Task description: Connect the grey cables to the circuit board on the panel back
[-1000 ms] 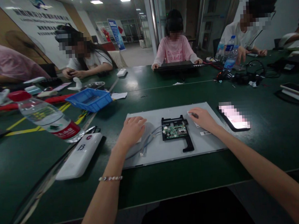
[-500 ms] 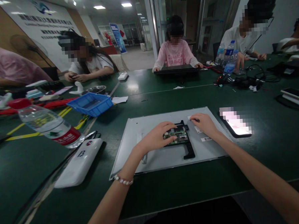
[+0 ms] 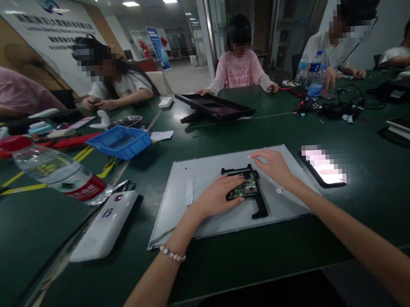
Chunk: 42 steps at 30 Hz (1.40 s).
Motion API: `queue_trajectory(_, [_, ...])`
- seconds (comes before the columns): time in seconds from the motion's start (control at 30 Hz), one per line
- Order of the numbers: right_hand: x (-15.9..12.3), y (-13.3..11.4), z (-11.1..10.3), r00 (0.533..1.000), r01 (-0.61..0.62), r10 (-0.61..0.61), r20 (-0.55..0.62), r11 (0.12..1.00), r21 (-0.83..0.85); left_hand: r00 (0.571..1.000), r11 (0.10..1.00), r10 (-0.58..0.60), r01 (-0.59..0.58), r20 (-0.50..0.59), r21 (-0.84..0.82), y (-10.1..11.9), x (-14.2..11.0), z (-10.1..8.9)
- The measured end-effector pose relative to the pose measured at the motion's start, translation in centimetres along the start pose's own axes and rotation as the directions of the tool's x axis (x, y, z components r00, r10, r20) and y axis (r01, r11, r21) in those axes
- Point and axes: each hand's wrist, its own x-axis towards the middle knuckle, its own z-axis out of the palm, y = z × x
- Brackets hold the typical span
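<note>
A glossy dark-green table [image 3: 210,263] fills the room's foreground, and a thin, smooth, pale grey panel [image 3: 290,208] with straight edges lies flat on it. At the panel's near-left corner is a bracelet [image 3: 172,253] of round, pearly beads, worn on the left wrist. The left hand [image 3: 217,196] reaches over the middle of the panel, thumb and fingers spread wide across a green circuit board [image 3: 250,185], partly covering it. The board sits in a matte black plastic bracket [image 3: 260,208], whose hooked arm extends towards the panel's near edge. A flat white strip [image 3: 189,192] lies on the panel's left part. Above the panel's far-right part, the right hand [image 3: 272,166] has its thumb and forefinger close together, narrow; whether they pinch anything, I cannot tell.

Left of the panel are a rounded, glossy white device [image 3: 102,230] and, tilted behind it, a clear plastic bottle [image 3: 65,172] with a red cap and label. Just right of the panel lies a phone [image 3: 324,168] with a lit screen. Beyond the panel's far-left corner is a ribbed blue plastic bin [image 3: 136,145]. Directly beyond the panel, a person in a pink top [image 3: 240,69] touches a tilted black rectangular screen [image 3: 216,107]. Black cables [image 3: 340,107] lie tangled beyond the panel's far-right corner.
</note>
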Motion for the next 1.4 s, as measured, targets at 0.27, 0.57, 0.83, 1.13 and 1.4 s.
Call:
queue_trajectory(0.27, [2.3, -2.6, 3.4, 0.978, 0.053, -0.029, 0.207, 0.992, -0.112, 1.0, 1.0, 0.001, -0.001, -0.011, 0.012, -0.1, 0.1, 0.4])
queue_trajectory(0.57, [1.1, -3.5, 3.9, 0.965, 0.03, 0.036, 0.26, 0.969, -0.247, 1.0, 1.0, 0.018, -0.018, -0.013, 0.011, -0.1, 0.1, 0.5])
queue_trajectory(0.83, [0.5, -3.0, 3.5, 0.961, 0.046, 0.01, 0.278, 0.98, -0.196, 0.999, 1.0, 0.027, -0.028, -0.029, -0.003, -0.1, 0.0, 0.7])
queue_trajectory(1.13, [0.2, -2.9, 3.3, 0.968, 0.061, -0.021, 0.251, 0.987, -0.151, 1.0, 1.0, 0.024, -0.024, -0.019, 0.001, 0.1, 0.0, 0.7])
queue_trajectory(1.4, [0.5, -2.8, 2.8, 0.978, 0.057, -0.028, 0.206, 0.989, -0.137, 0.999, 1.0, 0.026, -0.026, -0.028, 0.008, 0.1, -0.1, 0.7])
